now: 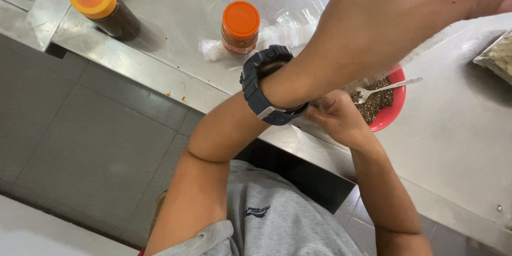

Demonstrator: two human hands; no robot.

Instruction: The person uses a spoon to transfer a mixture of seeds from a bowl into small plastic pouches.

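My left hand (405, 16) is raised close to the camera at the top right, and a dark wristwatch (266, 88) is on its wrist. Its fingertips run out of the frame, so what it holds is hidden. My right hand (338, 117) rests with curled fingers at the near rim of a red bowl (397, 104). My left wrist partly covers this hand, and I cannot tell if it grips anything. The bowl holds dark coarse spice (376, 101), and a metal fork (386, 88) lies across it.
A steel counter (176, 26) carries a small orange-lidded jar (240, 28), a dark bottle with an orange cap (104, 8) and clear plastic bags (288, 26). Another filled bag (496, 56) lies at the right edge. The counter's front edge runs diagonally above a grey tiled floor.
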